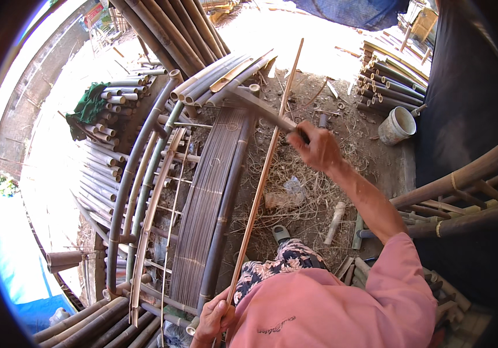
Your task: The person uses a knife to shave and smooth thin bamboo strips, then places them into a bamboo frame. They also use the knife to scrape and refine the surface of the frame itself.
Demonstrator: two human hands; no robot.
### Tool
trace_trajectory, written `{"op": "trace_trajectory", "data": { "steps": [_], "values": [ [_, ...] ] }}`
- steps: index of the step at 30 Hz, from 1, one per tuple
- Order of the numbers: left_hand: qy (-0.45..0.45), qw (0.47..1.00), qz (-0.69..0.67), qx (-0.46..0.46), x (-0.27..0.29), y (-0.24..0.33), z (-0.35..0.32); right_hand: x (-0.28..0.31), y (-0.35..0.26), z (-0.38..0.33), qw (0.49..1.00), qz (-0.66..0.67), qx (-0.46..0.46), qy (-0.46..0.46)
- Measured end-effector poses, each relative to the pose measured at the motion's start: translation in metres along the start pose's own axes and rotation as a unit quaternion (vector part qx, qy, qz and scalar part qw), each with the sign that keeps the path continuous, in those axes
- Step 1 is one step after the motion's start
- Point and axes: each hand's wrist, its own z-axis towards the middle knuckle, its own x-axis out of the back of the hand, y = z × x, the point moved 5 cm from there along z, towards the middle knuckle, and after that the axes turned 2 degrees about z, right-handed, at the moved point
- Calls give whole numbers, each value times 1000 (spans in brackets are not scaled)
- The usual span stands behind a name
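My left hand (214,318), low in the view beside my pink shirt, is closed around the lower end of a long, thin bamboo strip (260,194). The strip slants up and away to the right. Farther out, my right hand (317,148) grips the handle of a machete (256,105). Its blade points to the upper left and crosses the strip in the picture; whether the two touch I cannot tell. Left of the strip lies a bamboo bench (207,203) with a slatted surface and a thick dark pole along its edge.
Bamboo poles are stacked at the left (101,168) and far right (389,87). A white bucket (397,125) stands near a black sheet (463,87). Shavings (313,194) litter the dirt floor. At the right sits a bamboo frame (463,174); long poles (173,35) lean at the back.
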Motion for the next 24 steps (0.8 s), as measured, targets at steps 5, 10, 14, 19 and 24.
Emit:
{"op": "trace_trajectory", "data": {
  "steps": [5,10,14,19,24],
  "values": [
    [-17,1000,17,1,1,0,-3,21,12,23,991,-61,76,88],
    [17,999,32,-7,9,-6,-19,18,28,24,996,-71,20,40],
    [6,999,41,-13,6,-8,-27,47,61,46,995,-91,-4,44],
    [78,994,39,73,15,-13,-56,98,124,83,975,-122,-177,54],
    [0,1000,6,6,17,-21,-53,165,173,94,952,-85,-250,157]
  ]
}}
